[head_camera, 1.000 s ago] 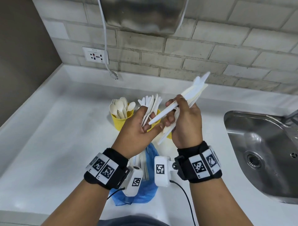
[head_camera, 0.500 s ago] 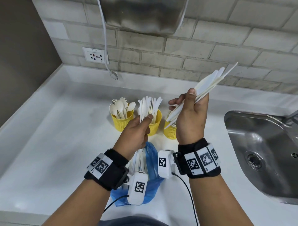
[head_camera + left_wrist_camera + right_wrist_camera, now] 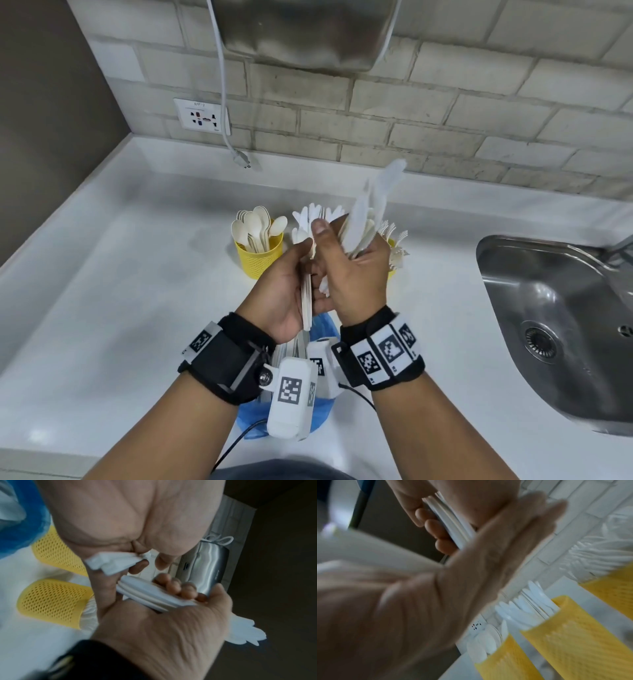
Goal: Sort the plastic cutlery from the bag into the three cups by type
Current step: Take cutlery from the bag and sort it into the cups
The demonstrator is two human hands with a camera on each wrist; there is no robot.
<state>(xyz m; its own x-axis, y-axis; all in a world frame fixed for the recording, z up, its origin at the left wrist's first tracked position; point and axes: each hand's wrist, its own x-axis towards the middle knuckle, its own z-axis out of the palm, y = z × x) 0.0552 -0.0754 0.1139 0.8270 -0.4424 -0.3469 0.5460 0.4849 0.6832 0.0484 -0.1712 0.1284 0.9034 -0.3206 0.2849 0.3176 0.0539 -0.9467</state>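
Observation:
My left hand grips a stack of white plastic cutlery by the handles; its fingers curl round that stack. My right hand is pressed against the left and holds a second, blurred bundle pointing up. Three yellow mesh cups stand behind the hands. The left cup holds spoons, the middle one's knives show above my hands, and the right one holds forks. The blue bag lies under my wrists.
A steel sink is sunk into the white counter at the right. A wall socket and a dangling plug are at the back, under a metal appliance.
My right hand has swung its bundle from up at the right back down and left against the left hand. The bundle now stands more upright. My left hand has turned its palm inward.

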